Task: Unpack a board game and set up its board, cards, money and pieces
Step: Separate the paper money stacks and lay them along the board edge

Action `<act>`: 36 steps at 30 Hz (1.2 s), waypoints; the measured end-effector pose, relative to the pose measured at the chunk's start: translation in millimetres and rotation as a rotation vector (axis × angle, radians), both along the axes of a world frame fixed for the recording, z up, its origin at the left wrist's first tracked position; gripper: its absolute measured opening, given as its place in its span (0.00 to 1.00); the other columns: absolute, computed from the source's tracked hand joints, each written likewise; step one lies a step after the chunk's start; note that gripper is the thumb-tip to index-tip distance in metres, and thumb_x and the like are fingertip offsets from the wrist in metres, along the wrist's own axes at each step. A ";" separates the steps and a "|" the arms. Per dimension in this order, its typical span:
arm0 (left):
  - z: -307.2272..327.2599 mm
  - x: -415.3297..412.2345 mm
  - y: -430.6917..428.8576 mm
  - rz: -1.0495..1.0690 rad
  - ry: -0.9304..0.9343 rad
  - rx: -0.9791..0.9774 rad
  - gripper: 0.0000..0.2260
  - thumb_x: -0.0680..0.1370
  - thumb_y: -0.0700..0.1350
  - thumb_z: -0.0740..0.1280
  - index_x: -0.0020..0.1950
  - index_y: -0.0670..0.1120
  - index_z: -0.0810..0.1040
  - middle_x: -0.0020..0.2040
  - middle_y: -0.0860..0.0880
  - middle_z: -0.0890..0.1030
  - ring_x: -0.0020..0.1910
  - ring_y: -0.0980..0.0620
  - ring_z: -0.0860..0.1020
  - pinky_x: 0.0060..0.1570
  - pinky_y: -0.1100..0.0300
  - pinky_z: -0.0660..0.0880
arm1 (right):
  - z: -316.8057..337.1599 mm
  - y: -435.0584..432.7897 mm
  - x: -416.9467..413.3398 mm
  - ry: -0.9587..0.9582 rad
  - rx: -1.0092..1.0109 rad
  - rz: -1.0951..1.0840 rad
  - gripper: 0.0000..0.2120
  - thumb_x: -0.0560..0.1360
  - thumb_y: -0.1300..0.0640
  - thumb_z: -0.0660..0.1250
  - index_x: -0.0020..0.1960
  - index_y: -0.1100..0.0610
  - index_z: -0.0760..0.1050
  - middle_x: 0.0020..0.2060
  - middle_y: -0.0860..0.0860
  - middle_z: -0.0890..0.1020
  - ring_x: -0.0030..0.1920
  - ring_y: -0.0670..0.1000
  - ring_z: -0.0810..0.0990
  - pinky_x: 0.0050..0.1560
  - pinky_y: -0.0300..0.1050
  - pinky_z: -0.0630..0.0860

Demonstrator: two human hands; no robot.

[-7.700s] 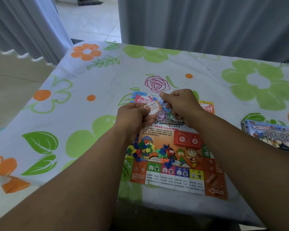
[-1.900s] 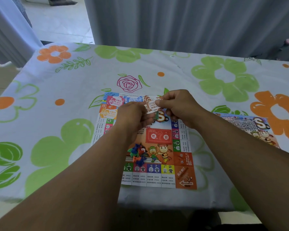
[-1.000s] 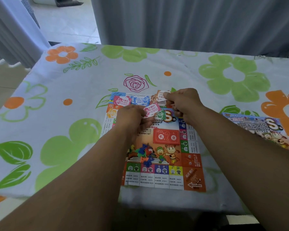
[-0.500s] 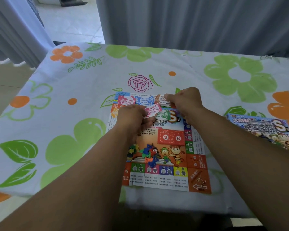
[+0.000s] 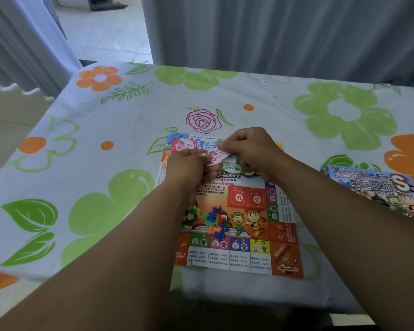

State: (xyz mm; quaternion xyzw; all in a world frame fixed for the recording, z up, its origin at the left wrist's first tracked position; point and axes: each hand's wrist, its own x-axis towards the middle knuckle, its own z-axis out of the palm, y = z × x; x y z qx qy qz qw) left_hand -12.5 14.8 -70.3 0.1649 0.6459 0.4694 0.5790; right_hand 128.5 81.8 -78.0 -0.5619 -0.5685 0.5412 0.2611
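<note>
Over the far half of the colourful square paper game board [image 5: 237, 218], both hands meet above the floral tablecloth [image 5: 105, 130]. The left hand [image 5: 189, 167] and the right hand [image 5: 251, 149] each pinch an end of a small pink-and-white paper money note [image 5: 216, 156], which stretches between their fingertips just above the board. A green paper note [image 5: 230, 166] sits directly beneath, by the right thumb; whether it is held or lying flat cannot be told. Pink [image 5: 183, 144] and blue [image 5: 207, 145] notes lie along the board's far edge. A heap of small coloured plastic pieces [image 5: 213, 219] rests on the board's centre. The printed game box [image 5: 378, 189] lies well apart, to the right.
</note>
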 end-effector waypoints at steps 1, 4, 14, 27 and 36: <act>0.2 -1.2 -0.6 0.004 -0.002 0.005 0.05 0.81 0.35 0.64 0.56 0.40 0.77 0.46 0.39 0.84 0.33 0.51 0.83 0.34 0.60 0.82 | 0.0 -0.6 -0.7 0.003 0.022 0.011 0.10 0.74 0.57 0.75 0.44 0.64 0.79 0.31 0.56 0.76 0.23 0.48 0.65 0.23 0.37 0.63; 1.8 -4.3 -2.0 0.022 -0.018 0.006 0.05 0.81 0.35 0.63 0.56 0.40 0.77 0.44 0.41 0.84 0.36 0.50 0.83 0.34 0.60 0.82 | -1.3 -0.4 -3.6 0.015 0.027 0.023 0.07 0.74 0.59 0.75 0.42 0.62 0.79 0.30 0.59 0.74 0.27 0.52 0.65 0.25 0.41 0.62; 0.6 -32.7 -8.6 0.083 0.022 -0.038 0.07 0.82 0.34 0.60 0.55 0.40 0.77 0.42 0.42 0.82 0.33 0.50 0.83 0.36 0.58 0.82 | -2.9 4.9 -33.9 0.095 -0.058 -0.112 0.06 0.78 0.60 0.70 0.45 0.62 0.77 0.33 0.54 0.77 0.23 0.47 0.67 0.24 0.38 0.64; 1.1 -69.8 -18.5 0.072 0.029 -0.119 0.12 0.81 0.33 0.59 0.58 0.43 0.78 0.42 0.39 0.84 0.39 0.46 0.84 0.40 0.57 0.82 | -15.6 5.7 -80.7 -0.039 -0.053 -0.120 0.09 0.77 0.61 0.71 0.47 0.69 0.79 0.39 0.60 0.86 0.21 0.47 0.70 0.25 0.39 0.66; 1.7 -68.3 -17.9 0.062 -0.008 -0.088 0.09 0.81 0.34 0.63 0.59 0.43 0.77 0.44 0.40 0.85 0.38 0.48 0.85 0.39 0.57 0.83 | -10.4 4.5 -79.1 -0.029 0.003 -0.094 0.05 0.77 0.62 0.69 0.43 0.63 0.79 0.40 0.58 0.85 0.25 0.49 0.69 0.26 0.41 0.68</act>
